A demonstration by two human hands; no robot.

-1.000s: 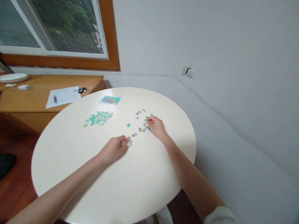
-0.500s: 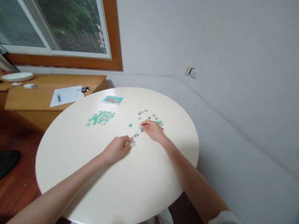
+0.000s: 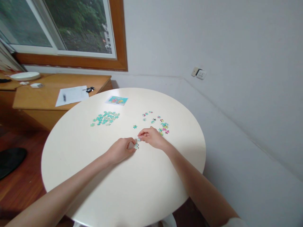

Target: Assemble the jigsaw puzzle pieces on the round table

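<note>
My left hand (image 3: pixel 121 149) rests low over the white round table (image 3: pixel 113 189), thumb and forefinger closed on a small pale puzzle piece (image 3: pixel 136 146). Just to its right, my right hand (image 3: pixel 152 137) pinches another light puzzle piece (image 3: pixel 139 139), almost touching the first. A single green puzzle piece (image 3: pixel 135 126) lies beyond the fingertips. Multicoloured loose pieces (image 3: pixel 165 125) are scattered behind and right of my right hand, which hides some of them. At the left is a heap of turquoise puzzle pieces (image 3: pixel 105 118).
A turquoise picture card (image 3: pixel 117 100) lies near the table's far edge. Behind to the left stands a wooden desk (image 3: pixel 47 94) with a paper sheet (image 3: pixel 71 95), keys (image 3: pixel 90 89) and a white round dish (image 3: pixel 25 76). A wall (image 3: pixel 248 78) with a socket (image 3: pixel 201 74) borders the right side.
My right hand has moved down and left from the scattered pieces to beside my left hand, now with a piece in its fingertips. My left hand keeps its piece. The view has shifted slightly.
</note>
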